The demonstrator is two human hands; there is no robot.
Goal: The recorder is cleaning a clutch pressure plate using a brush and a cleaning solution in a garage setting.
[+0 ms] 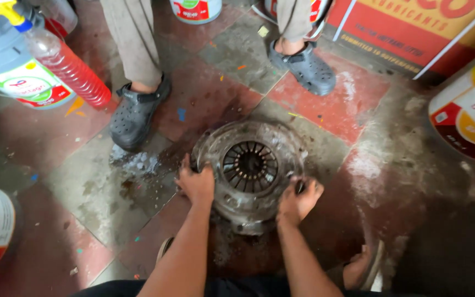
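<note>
One round metal clutch plate [250, 168], two hands, two grey clogs, one red bottle [70, 69] at upper left.

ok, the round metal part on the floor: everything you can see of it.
The round metal part is a grimy grey steel disc, looking like a clutch pressure plate, with slim fingers radiating around a dark central opening. It lies flat on the wet, stained tile floor. The left hand rests on its left rim; the right hand grips its lower right rim. A standing person's dark clogs are apart from it.
</note>
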